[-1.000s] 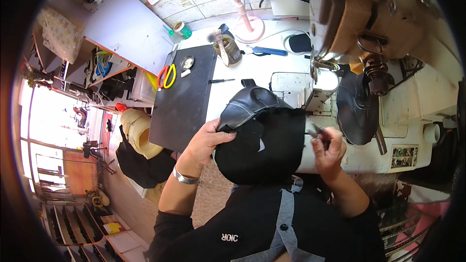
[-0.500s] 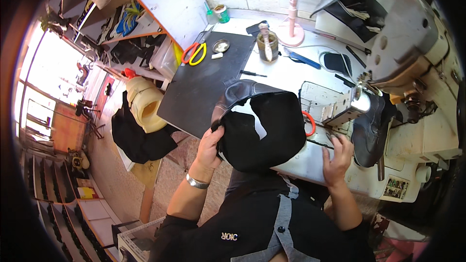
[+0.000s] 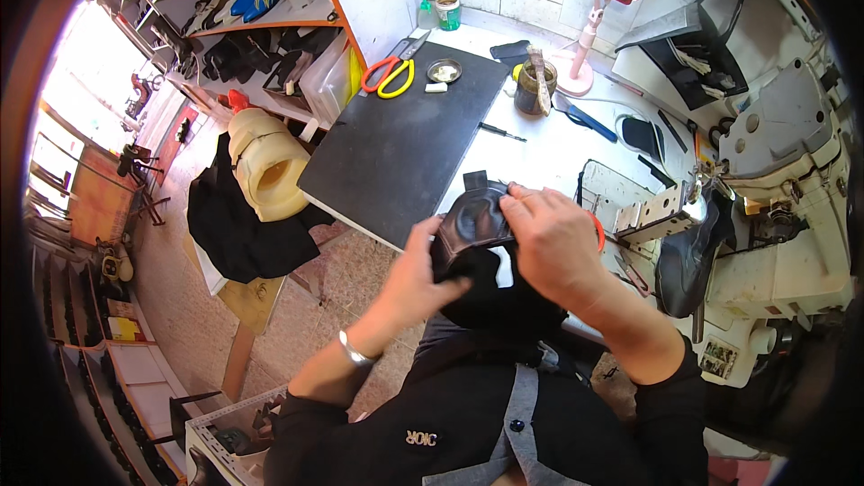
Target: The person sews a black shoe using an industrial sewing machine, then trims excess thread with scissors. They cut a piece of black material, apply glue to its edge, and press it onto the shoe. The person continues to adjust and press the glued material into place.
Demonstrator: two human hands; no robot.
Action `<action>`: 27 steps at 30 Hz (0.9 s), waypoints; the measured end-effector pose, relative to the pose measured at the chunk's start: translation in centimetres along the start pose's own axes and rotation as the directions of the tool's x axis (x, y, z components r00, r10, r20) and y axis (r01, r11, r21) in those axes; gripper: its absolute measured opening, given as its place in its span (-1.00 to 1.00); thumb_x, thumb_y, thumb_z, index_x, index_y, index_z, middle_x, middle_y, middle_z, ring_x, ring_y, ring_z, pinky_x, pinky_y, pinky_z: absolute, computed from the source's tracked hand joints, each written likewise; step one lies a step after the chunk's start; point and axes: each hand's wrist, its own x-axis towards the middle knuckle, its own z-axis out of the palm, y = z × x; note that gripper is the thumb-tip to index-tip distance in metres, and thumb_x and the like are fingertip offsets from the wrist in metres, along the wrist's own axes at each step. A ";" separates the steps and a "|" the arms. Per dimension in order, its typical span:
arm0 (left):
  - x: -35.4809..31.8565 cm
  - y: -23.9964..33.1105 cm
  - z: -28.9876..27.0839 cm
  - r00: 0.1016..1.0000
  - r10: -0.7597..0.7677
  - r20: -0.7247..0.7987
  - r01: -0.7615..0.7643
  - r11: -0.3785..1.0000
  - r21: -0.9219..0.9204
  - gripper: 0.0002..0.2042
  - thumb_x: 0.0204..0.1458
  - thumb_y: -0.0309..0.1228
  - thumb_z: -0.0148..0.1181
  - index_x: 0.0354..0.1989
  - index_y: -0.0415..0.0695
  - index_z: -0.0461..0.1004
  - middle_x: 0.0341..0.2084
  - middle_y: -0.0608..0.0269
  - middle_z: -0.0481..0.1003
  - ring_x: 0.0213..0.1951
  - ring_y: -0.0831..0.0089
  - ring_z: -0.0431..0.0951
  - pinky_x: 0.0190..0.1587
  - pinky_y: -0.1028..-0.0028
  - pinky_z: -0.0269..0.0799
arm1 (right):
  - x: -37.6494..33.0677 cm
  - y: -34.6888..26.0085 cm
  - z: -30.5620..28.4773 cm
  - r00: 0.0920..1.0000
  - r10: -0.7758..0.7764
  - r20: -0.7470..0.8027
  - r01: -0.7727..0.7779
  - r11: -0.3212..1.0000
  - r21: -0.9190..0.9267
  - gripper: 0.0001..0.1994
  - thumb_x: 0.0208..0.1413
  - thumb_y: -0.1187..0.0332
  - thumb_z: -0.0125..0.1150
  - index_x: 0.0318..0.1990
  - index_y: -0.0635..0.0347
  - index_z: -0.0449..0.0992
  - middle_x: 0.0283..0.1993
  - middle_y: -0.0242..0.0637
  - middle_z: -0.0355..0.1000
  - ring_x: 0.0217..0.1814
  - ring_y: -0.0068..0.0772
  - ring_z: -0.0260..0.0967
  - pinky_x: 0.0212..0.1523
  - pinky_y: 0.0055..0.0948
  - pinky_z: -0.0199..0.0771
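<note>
Black, the leather piece point(image 3: 475, 214) is sitting between the right hand point(image 3: 556, 236), whose closed fingers are pinching its right edge, and the left hand point(image 3: 412, 277), cupping its left side, thumb spread, firmness unclear, an apparent positioning step next calling for even two-sided support.

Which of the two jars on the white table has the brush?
The brown jar beside the pink stand: the brush leans at it. The green jar, farther back against the wall, has no brush.
</note>
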 end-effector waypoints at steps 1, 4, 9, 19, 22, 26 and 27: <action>-0.4 0.3 1.2 0.990 0.114 -0.087 -0.115 0.993 -0.008 -0.20 -0.19 -0.64 0.34 0.26 -0.22 0.02 0.02 0.17 0.30 0.01 0.44 0.36 0.09 0.44 0.29 | -0.1 -0.8 0.1 1.000 -0.006 0.004 0.006 1.000 -0.012 -0.78 -0.06 0.48 0.08 -0.22 0.31 0.50 -0.11 -0.11 0.51 -0.15 -0.11 0.48 -0.10 -0.24 0.46; -0.2 0.6 3.1 0.904 0.118 -0.411 -0.146 0.989 -0.037 -0.28 -0.08 -0.70 0.23 0.29 -0.21 0.05 -0.06 0.06 0.43 -0.04 0.35 0.47 0.00 0.43 0.41 | -0.5 -2.2 -0.8 0.987 -0.030 0.157 0.023 0.999 0.046 -0.84 -0.06 0.46 0.10 -0.29 0.28 0.46 -0.24 -0.12 0.50 -0.22 -0.08 0.46 -0.18 -0.21 0.44; -0.5 0.9 -0.8 0.944 0.330 -0.025 -0.330 0.944 0.034 -0.69 0.01 -0.54 0.21 -0.03 -0.23 0.46 -0.25 0.12 0.57 -0.21 0.31 0.59 -0.10 0.43 0.47 | 0.4 0.5 -2.4 0.700 -0.337 0.629 -0.218 0.739 0.638 -0.92 0.05 0.43 0.08 -0.36 0.25 0.41 -0.57 -0.14 0.40 -0.43 -0.19 0.45 -0.40 -0.26 0.37; 3.7 0.6 -4.0 0.936 0.108 0.334 0.303 0.235 -0.924 -0.36 -0.01 -0.16 0.19 0.16 -0.37 0.23 -0.05 -0.08 0.44 -0.13 0.15 0.52 -0.03 0.28 0.49 | 2.6 6.8 5.9 0.622 -0.123 0.773 -0.781 -0.169 0.602 -0.59 0.11 0.22 0.26 0.04 0.20 0.35 -0.14 -0.48 0.42 -0.18 -0.69 0.35 -0.11 -0.66 0.35; 5.5 -0.2 -3.9 0.972 0.071 0.223 0.197 0.258 -0.946 -0.23 -0.07 0.06 0.12 0.17 -0.35 0.22 -0.04 -0.13 0.41 -0.28 0.18 0.53 -0.12 0.28 0.52 | 2.2 7.4 6.7 0.723 -0.119 0.680 -0.650 -0.449 0.613 -0.51 0.08 0.24 0.29 0.12 0.19 0.29 -0.10 -0.40 0.45 -0.09 -0.59 0.42 0.00 -0.60 0.39; 7.7 -2.4 -6.0 0.972 0.091 0.219 0.203 0.152 -0.967 -0.39 0.00 -0.22 0.12 0.20 -0.30 0.21 0.06 -0.12 0.36 -0.13 0.13 0.52 -0.04 0.25 0.50 | 3.0 7.9 8.8 0.772 0.071 0.632 -0.467 -0.611 0.640 -0.51 0.06 0.43 0.25 0.16 0.25 0.26 -0.10 -0.25 0.49 -0.11 -0.42 0.50 -0.01 -0.41 0.50; 8.1 -2.9 -6.6 0.972 -0.009 0.235 0.233 0.174 -0.957 -0.43 0.02 -0.31 0.11 0.21 -0.29 0.21 0.06 -0.11 0.37 -0.10 0.11 0.52 -0.02 0.26 0.49 | 3.4 8.2 9.4 0.784 0.125 0.608 -0.394 -0.657 0.643 -0.58 0.11 0.46 0.17 0.14 0.27 0.29 -0.11 -0.24 0.50 -0.14 -0.41 0.51 -0.04 -0.40 0.53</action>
